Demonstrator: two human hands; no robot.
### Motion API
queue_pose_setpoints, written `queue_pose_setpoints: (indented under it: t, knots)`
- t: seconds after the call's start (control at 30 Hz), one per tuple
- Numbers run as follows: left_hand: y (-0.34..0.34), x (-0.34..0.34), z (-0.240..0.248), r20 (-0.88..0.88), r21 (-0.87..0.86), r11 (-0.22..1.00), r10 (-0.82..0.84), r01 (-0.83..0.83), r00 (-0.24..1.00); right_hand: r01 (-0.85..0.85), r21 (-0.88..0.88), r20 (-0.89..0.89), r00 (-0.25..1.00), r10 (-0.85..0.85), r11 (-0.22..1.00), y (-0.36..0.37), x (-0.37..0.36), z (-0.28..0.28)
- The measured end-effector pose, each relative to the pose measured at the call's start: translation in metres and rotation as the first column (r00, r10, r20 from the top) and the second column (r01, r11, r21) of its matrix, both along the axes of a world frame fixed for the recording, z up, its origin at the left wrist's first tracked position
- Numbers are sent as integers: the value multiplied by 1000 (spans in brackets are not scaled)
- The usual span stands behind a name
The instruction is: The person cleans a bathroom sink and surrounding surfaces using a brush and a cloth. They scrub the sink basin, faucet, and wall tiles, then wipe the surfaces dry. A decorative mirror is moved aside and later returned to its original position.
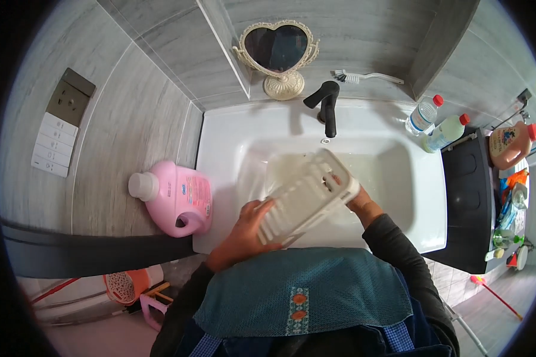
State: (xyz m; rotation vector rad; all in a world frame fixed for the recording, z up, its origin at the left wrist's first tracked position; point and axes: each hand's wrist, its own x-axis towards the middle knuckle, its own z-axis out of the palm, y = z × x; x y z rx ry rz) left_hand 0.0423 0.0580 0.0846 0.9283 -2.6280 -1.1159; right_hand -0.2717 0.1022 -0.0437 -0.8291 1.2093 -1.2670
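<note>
Both my hands hold a cream plastic slotted basket [308, 199], tilted over the white sink [426, 205]. My left hand [248, 231] is closed on its near left end, with the thumb along the side. At the far right end my right hand [362, 199] grips it, and some fingertips show through an opening there. Part of the basket is blurred. Cloudy water [372, 163] lies in the basin below it. Behind the basket stands a black faucet [326, 110]; whether water runs from it, I cannot tell.
A pink jug [181, 196] stands left of the basin. Behind are a heart-shaped mirror [280, 50] and a white brush [369, 77]. Two red-capped bottles, one clear [423, 117] and one pale green [445, 134], stand at the right rim, near a dark cabinet [467, 202].
</note>
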Motion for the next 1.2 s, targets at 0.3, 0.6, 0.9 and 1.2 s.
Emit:
queue_pose_setpoints:
  t: [0.3, 0.6, 0.9, 1.2]
  knots:
    - [17, 45, -22, -108, -377, 783, 493, -495, 863, 271, 175, -315, 926, -207, 947, -2, -54, 41]
    - [-50, -7, -34, -206, -611, 544, 592, -575, 779, -71, -670, -713, 339, -614, 739, -121, -35, 157]
    - [-97, -13, -48, -189, -765, 368, 657, -529, 730, -204, -105, -970, -195, -146, 973, -185, -17, 139]
    - [-106, -19, -57, -114, -783, 380, 691, -493, 714, 69, -353, -859, 371, -352, 933, -184, -117, 108]
